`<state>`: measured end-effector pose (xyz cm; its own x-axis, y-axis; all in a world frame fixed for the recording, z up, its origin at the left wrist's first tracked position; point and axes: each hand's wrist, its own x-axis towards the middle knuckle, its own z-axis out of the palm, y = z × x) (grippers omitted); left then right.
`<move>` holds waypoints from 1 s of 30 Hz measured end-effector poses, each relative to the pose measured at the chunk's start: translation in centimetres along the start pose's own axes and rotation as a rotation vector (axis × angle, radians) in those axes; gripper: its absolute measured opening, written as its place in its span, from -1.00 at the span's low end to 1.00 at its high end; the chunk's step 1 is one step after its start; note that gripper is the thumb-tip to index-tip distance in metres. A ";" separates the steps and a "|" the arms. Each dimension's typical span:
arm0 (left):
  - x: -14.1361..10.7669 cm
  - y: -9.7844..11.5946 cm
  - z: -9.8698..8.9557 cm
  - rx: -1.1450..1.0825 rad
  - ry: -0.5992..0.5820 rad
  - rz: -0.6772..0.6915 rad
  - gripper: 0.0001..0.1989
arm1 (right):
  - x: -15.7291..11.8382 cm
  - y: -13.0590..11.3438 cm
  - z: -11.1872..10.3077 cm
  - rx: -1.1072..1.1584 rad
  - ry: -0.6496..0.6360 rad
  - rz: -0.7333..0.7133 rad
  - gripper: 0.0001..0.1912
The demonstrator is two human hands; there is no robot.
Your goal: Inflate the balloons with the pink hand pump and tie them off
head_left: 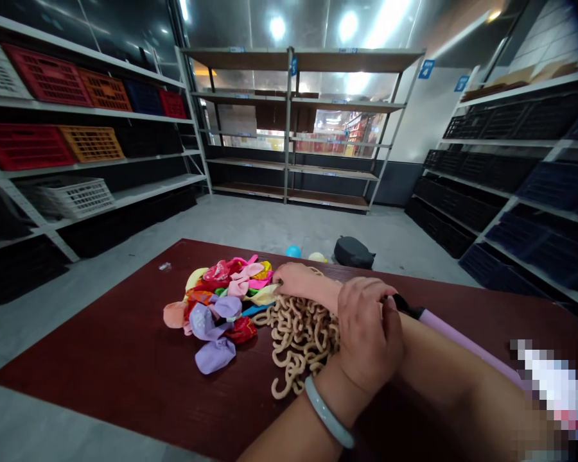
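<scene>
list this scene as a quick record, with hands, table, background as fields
left hand: laid over the right forearm, bangle on its wrist
right hand: fingertips where the two piles meet, grip unclear
table: dark red; bright soft pieces left of beige curled pieces
background: shelving rack ahead, crates on shelves at left

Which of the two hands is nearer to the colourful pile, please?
Right. The right hand is at the right edge of the colourful pile; the left hand lies farther right, over the right forearm.
</scene>
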<state>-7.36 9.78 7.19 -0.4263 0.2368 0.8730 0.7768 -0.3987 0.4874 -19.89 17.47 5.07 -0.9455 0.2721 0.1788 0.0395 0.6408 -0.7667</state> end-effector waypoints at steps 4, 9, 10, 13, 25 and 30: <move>-0.1 0.0 0.0 0.005 0.006 0.013 -0.74 | 0.0 0.0 -1.2 -0.036 -0.079 -0.092 -0.97; 0.1 -0.3 -0.3 0.060 0.050 -0.001 -0.75 | -0.6 -1.0 -4.4 0.091 -0.089 -0.110 -0.86; 0.2 -0.4 -0.4 0.077 0.079 -0.010 -0.75 | -0.9 -1.2 -5.2 0.162 -0.088 -0.093 -0.84; 0.7 -1.0 -0.8 0.135 0.194 -0.047 -0.72 | -2.4 -1.4 -7.7 0.375 -0.054 -0.031 -0.74; 1.1 -5.5 0.6 -0.414 -0.093 -0.720 -0.43 | -11.9 -1.6 -17.8 0.289 -0.234 -0.016 -0.76; 0.5 -4.2 1.6 -0.578 -0.345 -0.909 -0.48 | -13.8 -0.9 -19.8 0.163 -0.201 -0.013 -0.80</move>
<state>-10.09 12.95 5.56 -0.5034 0.8442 0.1841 -0.1249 -0.2819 0.9513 -0.45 27.33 15.55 -0.9915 0.1061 0.0751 -0.0099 0.5147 -0.8573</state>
